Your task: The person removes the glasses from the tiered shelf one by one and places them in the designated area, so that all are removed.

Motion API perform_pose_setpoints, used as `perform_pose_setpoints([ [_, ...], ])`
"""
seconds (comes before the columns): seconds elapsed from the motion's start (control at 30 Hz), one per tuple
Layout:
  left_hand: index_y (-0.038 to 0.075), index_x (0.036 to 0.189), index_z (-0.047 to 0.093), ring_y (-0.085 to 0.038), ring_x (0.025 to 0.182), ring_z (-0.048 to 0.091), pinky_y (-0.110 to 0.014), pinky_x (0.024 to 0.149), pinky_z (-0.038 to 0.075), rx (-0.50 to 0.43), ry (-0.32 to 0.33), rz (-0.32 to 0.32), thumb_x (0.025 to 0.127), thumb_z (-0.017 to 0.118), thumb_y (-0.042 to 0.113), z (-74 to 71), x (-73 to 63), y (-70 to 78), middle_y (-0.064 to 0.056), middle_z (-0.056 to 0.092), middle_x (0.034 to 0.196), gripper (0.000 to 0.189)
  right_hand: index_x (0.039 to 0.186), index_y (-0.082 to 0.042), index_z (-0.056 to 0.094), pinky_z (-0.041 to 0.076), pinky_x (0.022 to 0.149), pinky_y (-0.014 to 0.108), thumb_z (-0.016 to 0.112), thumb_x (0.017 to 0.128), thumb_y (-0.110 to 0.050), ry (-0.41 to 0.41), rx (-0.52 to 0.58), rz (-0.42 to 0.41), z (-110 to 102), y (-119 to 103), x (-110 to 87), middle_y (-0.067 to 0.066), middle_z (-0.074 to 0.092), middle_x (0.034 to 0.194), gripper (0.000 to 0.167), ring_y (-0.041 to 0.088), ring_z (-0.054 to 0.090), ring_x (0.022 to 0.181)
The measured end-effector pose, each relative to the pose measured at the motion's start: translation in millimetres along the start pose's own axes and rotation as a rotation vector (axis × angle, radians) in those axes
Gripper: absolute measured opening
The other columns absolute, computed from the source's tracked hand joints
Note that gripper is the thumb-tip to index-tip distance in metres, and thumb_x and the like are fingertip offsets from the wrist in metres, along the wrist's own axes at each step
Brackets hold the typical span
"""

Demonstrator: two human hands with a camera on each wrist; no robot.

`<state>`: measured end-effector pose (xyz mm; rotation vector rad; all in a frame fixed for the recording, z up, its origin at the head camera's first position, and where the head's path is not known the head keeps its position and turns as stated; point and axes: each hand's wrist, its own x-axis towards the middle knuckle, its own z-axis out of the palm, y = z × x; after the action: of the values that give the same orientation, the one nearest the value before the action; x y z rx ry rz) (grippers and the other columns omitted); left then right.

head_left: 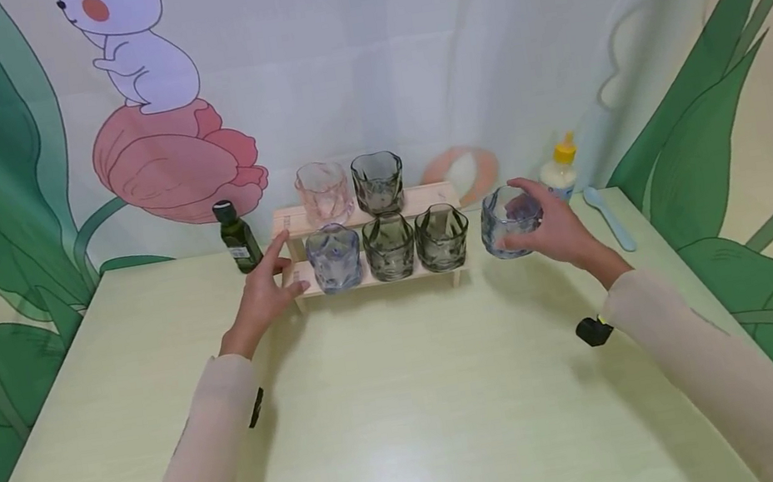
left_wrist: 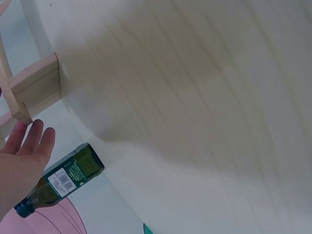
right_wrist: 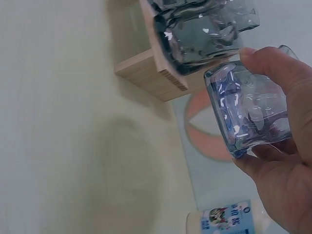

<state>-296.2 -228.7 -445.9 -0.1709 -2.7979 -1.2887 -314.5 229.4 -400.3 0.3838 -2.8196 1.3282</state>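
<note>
My right hand (head_left: 557, 224) grips a bluish glass cup (head_left: 509, 223) between thumb and fingers, to the right of a two-tier wooden rack (head_left: 436, 198). In the right wrist view the cup (right_wrist: 248, 105) is tilted, with its shadow on the table. At the rack's left end my left hand (head_left: 264, 292) touches the wood, thumb at the lower shelf and fingers near the upper one. On the upper shelf sit a pink cup (head_left: 323, 194) and a dark grey cup (head_left: 378, 183). Along the lower shelf stand a blue cup (head_left: 334, 258) and two dark cups (head_left: 389, 247).
A dark green bottle (head_left: 239, 237) stands left of the rack, close to my left hand. Behind my right hand is a white bottle with a yellow top (head_left: 561, 169). A light blue spoon (head_left: 609, 218) lies near the table's right edge. A printed curtain (head_left: 357, 52) hangs behind.
</note>
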Motion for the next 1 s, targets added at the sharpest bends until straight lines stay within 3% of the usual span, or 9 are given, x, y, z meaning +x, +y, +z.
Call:
perform_pose_setpoints([
  [0.27,0.029,0.161,0.017,-0.041,0.135,0.047,-0.06,0.114,0.034,-0.003,0.002,0.018,0.091,0.072,0.006,0.8,0.8,-3.3,-0.027,0.055,0.138,0.092,0.156,-0.016,0.028,0.037,0.108,0.061,0.083,0.082,-0.028,-0.05,0.009,0.038,11,21,-13.2,0.019,0.054,0.136,0.093,0.039,0.044,0.132],
  [0.63,0.03,0.161,0.017,-0.041,0.136,0.047,-0.06,0.115,0.033,0.006,-0.002,-0.001,0.091,0.072,0.006,0.4,1.3,-1.9,-0.026,0.055,0.139,0.092,0.156,-0.02,0.028,0.029,0.113,0.066,0.086,0.078,-0.034,-0.103,-0.029,0.084,29,38,-23.7,0.02,0.043,0.149,0.098,0.043,0.036,0.139],
  [1.0,0.031,0.161,0.017,-0.041,0.135,0.047,-0.06,0.115,0.033,0.012,-0.002,-0.01,0.091,0.072,0.006,0.2,1.1,-0.6,-0.026,0.055,0.139,0.092,0.154,-0.017,0.03,0.032,0.111,0.065,0.088,0.076,-0.031,-0.116,-0.057,0.062,40,49,-34.0,0.02,0.054,0.137,0.098,0.043,0.041,0.137],
])
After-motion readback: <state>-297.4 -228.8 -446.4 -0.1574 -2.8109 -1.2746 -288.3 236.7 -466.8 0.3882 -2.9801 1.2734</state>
